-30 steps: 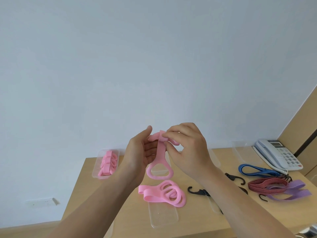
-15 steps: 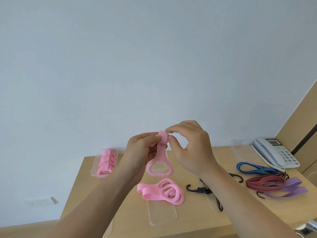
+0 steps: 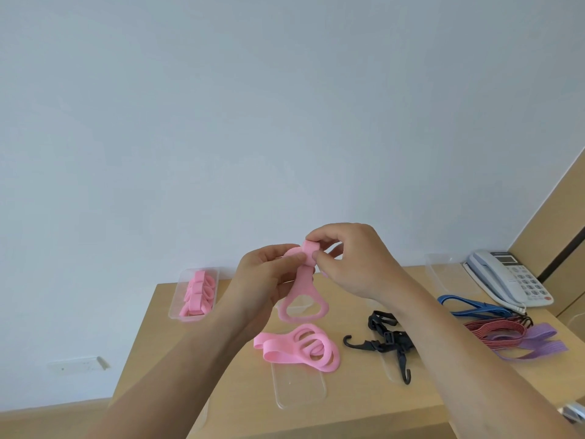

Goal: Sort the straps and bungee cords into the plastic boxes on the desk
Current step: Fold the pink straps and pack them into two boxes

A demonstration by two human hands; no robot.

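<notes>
A pink strap [image 3: 304,288] with a ring end hangs above the desk. My left hand [image 3: 265,280] grips its upper part from the left, and my right hand [image 3: 351,261] pinches its folded top from the right. More pink straps [image 3: 300,346] lie piled on the desk below. A clear plastic box [image 3: 177,299] at the back left holds several folded pink straps [image 3: 198,296]. Black hooked straps [image 3: 384,339] lie partly under my right forearm. Blue [image 3: 465,307], red [image 3: 497,332] and purple [image 3: 531,343] bungee cords lie at the right.
A clear lid [image 3: 299,388] lies flat near the front edge of the wooden desk [image 3: 158,337]. Another clear box [image 3: 443,274] stands at the back right beside a white desk phone [image 3: 509,280]. A wall runs behind the desk.
Both hands have kept hold of the pink strap; the right fingers have folded its top end down tighter, and the hanging part has shortened slightly.
</notes>
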